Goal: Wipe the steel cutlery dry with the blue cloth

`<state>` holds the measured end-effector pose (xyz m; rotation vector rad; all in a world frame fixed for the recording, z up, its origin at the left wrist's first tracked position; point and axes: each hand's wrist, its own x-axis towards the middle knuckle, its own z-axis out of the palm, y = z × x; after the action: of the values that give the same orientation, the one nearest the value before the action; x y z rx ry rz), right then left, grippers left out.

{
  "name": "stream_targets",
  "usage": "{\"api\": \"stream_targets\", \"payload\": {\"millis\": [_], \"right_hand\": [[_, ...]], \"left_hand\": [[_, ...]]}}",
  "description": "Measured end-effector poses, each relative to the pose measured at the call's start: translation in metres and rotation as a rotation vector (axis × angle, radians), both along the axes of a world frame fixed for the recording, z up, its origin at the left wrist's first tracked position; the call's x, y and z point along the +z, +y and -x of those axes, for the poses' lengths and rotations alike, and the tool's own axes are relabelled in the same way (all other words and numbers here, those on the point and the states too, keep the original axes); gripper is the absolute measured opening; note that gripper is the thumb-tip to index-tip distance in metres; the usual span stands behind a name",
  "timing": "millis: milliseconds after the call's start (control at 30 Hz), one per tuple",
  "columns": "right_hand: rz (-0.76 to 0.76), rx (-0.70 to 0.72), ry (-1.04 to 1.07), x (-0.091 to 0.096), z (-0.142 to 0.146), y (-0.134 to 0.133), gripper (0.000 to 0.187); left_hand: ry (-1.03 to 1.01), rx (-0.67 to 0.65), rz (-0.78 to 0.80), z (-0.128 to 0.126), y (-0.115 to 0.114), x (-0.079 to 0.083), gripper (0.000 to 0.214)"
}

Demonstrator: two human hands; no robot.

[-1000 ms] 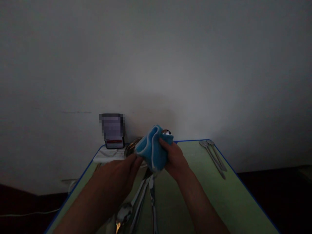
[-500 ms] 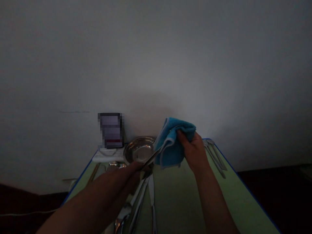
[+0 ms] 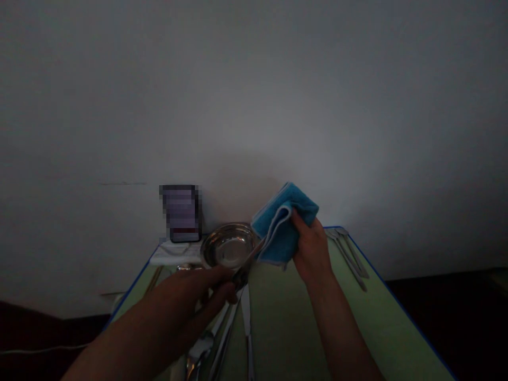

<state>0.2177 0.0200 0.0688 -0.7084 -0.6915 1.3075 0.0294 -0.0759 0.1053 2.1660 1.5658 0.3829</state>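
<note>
My left hand (image 3: 206, 288) is closed on the handle of a metal utensil (image 3: 249, 262) that slants up to the right. Its upper end is buried in a folded blue cloth (image 3: 283, 227), so I cannot tell what kind of utensil it is. My right hand (image 3: 311, 248) grips that cloth and presses it round the hidden end. Both hands hover above the green table (image 3: 286, 323), just in front of a steel bowl (image 3: 228, 248).
Several pieces of cutlery (image 3: 222, 338) lie on the table below my left hand. More spoons (image 3: 347, 251) lie by the far right edge. A phone (image 3: 181, 214) stands on a white pad (image 3: 174, 254) at the far left corner, against the wall.
My right hand has moved the cloth from the centre to the right along the utensil, uncovering the bowl. My left hand has kept its grip on the handle and dropped slightly.
</note>
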Motion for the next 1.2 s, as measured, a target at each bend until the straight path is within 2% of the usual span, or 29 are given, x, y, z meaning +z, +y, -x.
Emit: {"api": "stream_targets", "payload": {"millis": [167,633,900,1200], "right_hand": [[0.062,-0.06,0.044,-0.004,0.003,0.002,0.029],[0.091,-0.183,-0.004,-0.01,0.004,0.006,0.029],[0.117,-0.133,0.009,-0.009,0.004,0.006,0.031],[0.145,-0.085,0.037,-0.008,0.005,0.005,0.031]], "left_hand": [[-0.009,-0.05,0.062,0.005,-0.002,-0.01,0.026],[0.086,0.017,0.072,-0.003,0.001,0.0,0.028],[0.091,0.011,0.075,-0.004,0.004,-0.001,0.028],[0.04,0.02,-0.001,-0.003,0.008,-0.005,0.027]]}}
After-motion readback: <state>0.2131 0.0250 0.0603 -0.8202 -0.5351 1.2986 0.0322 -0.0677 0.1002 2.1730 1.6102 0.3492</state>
